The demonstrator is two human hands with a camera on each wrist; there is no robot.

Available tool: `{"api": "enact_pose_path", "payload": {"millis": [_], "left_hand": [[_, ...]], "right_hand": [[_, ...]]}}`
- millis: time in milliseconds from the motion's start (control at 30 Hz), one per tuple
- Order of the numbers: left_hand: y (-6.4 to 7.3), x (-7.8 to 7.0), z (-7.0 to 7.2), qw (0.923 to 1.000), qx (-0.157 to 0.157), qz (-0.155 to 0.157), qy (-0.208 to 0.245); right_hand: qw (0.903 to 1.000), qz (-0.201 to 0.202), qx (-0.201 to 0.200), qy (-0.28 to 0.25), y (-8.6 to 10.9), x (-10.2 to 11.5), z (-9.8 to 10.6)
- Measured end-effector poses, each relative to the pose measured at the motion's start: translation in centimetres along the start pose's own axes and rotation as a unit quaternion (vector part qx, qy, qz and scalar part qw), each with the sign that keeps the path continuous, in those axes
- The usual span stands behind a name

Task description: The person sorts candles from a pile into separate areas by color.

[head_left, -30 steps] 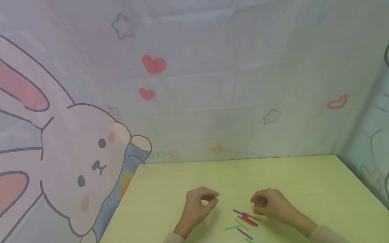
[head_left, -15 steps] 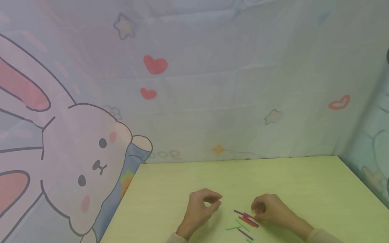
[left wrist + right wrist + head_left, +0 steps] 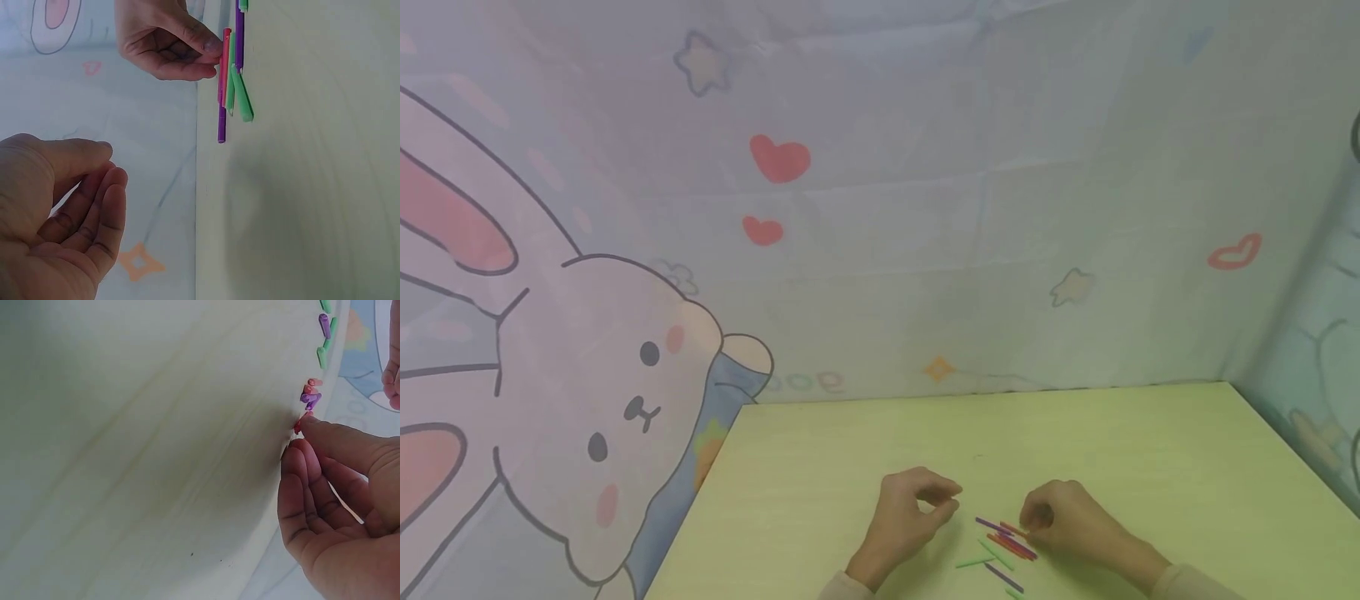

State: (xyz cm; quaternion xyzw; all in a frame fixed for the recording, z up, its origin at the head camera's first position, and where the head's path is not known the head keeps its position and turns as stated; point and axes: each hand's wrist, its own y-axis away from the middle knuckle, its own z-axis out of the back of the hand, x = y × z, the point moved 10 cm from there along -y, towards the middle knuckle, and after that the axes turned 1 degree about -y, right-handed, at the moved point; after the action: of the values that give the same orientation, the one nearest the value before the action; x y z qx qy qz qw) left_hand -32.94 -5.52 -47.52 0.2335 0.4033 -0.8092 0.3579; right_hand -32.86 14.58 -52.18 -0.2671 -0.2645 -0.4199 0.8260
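Note:
Several thin coloured sticks lie in a loose, partly crossed pile near the front of the table: red sticks (image 3: 1009, 546), purple sticks (image 3: 1003, 577) and green sticks (image 3: 973, 562). At the right side of the pile my right hand (image 3: 1071, 517) pinches the near end of one red stick (image 3: 1012, 528) with thumb and fingertips. The right wrist view shows this red stick (image 3: 297, 427) right at the thumb tip. To the left of the pile, my left hand (image 3: 906, 517) hovers with loosely curled fingers and holds nothing. Its thumb tip is close to the index fingertip (image 3: 110, 166).
The pale yellow-green table (image 3: 820, 467) reaches back to a cloth backdrop (image 3: 880, 275) printed with hearts, stars and a large rabbit (image 3: 617, 350). Another printed cloth (image 3: 1318, 358) hangs along the right side. One green stick (image 3: 1015, 594) lies at the bottom edge of the head view.
My right hand has come down and slightly nearer to me, onto the end of the red stick. The left hand has drifted right, closer to the pile.

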Motion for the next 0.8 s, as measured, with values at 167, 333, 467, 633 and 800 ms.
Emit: {"api": "enact_pose_path", "payload": {"millis": [167,333,467,633,800], "left_hand": [[0.0,-0.2,-0.2,1.0,0.004,-0.006,-0.005],[-0.1,-0.2,-0.5,0.9998,0.014,-0.002,-0.016],[-0.5,-0.1,-0.8,0.9995,0.026,-0.004,-0.019],[-0.4,0.2,-2.3,0.9973,0.057,-0.009,-0.045],[0.2,-0.7,-5.6,0.986,0.113,-0.078,-0.095]], "right_hand": [[0.9998,0.0,-0.003,0.02,0.0,0.2,0.2],[0.9995,-0.009,-0.008,0.029,-0.1,0.0,0.4],[0.9992,-0.019,-0.008,0.034,-0.6,0.0,0.6],[0.9988,-0.021,-0.009,0.042,-0.5,0.2,0.6],[0.9988,-0.027,0.001,0.041,0.1,0.0,0.2]]}}
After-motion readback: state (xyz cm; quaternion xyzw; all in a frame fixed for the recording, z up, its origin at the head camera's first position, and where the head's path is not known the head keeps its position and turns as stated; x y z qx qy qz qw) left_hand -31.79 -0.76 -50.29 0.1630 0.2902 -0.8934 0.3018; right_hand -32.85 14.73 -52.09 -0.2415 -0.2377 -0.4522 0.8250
